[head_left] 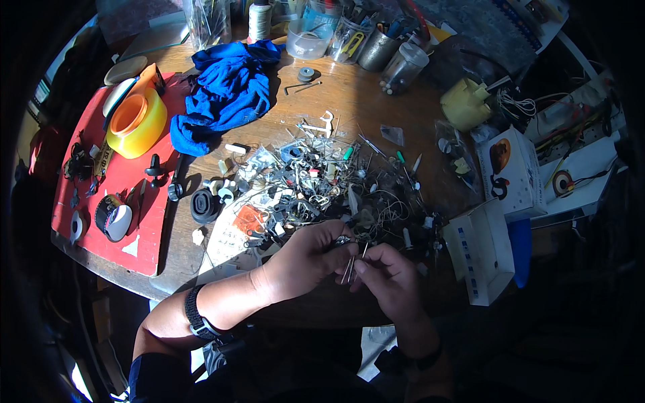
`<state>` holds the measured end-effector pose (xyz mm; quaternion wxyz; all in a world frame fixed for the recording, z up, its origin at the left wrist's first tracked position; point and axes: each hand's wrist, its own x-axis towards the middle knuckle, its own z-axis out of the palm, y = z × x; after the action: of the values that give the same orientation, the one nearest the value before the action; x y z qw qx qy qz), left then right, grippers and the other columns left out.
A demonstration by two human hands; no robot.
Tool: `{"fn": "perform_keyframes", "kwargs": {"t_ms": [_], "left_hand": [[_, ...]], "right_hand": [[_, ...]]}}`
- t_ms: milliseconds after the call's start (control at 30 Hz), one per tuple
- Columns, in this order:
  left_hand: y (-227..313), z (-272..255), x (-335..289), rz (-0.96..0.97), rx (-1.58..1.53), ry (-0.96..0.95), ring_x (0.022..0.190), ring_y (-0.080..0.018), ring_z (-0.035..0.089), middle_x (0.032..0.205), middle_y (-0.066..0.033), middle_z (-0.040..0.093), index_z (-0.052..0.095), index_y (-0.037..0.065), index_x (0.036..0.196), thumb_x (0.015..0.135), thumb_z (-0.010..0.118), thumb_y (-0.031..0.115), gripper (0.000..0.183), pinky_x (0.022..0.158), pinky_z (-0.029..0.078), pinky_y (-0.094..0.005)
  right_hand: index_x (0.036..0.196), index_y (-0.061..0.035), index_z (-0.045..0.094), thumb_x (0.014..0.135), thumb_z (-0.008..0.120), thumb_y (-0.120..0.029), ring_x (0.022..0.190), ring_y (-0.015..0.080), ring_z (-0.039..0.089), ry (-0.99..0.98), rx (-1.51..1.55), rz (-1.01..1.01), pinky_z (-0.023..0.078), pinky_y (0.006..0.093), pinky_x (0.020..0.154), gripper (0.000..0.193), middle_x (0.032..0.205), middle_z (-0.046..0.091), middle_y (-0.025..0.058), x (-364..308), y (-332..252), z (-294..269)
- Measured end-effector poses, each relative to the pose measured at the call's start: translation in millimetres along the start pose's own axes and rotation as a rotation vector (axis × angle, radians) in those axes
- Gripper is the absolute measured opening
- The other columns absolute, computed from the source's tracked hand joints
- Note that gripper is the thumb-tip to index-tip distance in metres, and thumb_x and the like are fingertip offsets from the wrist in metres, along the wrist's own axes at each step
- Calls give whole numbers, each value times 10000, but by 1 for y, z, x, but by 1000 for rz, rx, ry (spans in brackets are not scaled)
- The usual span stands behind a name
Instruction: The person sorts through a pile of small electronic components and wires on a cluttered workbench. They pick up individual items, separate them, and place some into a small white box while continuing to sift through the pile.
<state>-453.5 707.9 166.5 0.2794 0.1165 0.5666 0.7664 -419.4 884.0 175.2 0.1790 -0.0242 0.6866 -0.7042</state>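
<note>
Here, wooden table (295, 107) spreads beyond hands; heap of small mixed parts (316, 174) just past them. Left hand (310, 258) and right hand (393, 279) close together, pinching thin metal pins (347, 272) between them. Pins probably light, stiff, slippery; best gripped mid-shaft.

A brown wooden worktop (289, 121) spans the middle, its grain plain where strong light strikes the left and centre. A fairly sharp shadow edge crosses the far part, leaving the right side dim. Behind the far edge stands a mottled greyish surface (478, 25), perhaps a wall. At the right, a white panel-like surface (583, 173) sits beside the worktop. Below the near edge it is mostly dark, with a small pale patch (377, 346) catching light.
</note>
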Motion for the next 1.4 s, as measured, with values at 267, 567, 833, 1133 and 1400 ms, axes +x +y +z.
{"fn": "perform_keyframes", "kwargs": {"t_ms": [267,567,833,1133,1400], "left_hand": [[-2,-2,-1,-3,69,-5,716,-43,509,764,3,564,535,16,941,914,521,111,100,637,426,-199],[-3,-2,1,20,-5,-15,634,-71,526,753,-32,562,531,6,964,929,495,129,134,605,439,-201],[-1,-17,8,-171,-826,11,891,-238,569,961,-163,569,463,-27,1129,977,256,312,425,775,476,-331],[7,-11,6,-130,-918,72,1114,-290,519,1185,-219,508,420,-34,1154,893,339,10,276,907,454,-382],[3,-14,6,-165,-914,78,1087,-242,543,1193,-197,504,411,-1,1163,834,383,-147,361,829,506,-301]], "right_hand": [[903,4,522,869,557,-47,721,152,648,19,62,20,500,223,570,71,836,642,105,3,-1,7],[972,10,517,893,524,-80,671,170,647,35,117,139,502,231,551,120,799,637,111,3,3,7],[986,5,501,905,477,-154,599,207,636,178,241,68,518,274,509,180,747,628,146,-1,2,9],[1004,22,501,902,500,-106,659,170,640,152,166,-34,520,246,525,164,803,631,146,9,0,15],[976,48,516,897,503,-85,581,169,626,158,59,-53,517,242,465,155,743,622,146,17,-3,16]]}}
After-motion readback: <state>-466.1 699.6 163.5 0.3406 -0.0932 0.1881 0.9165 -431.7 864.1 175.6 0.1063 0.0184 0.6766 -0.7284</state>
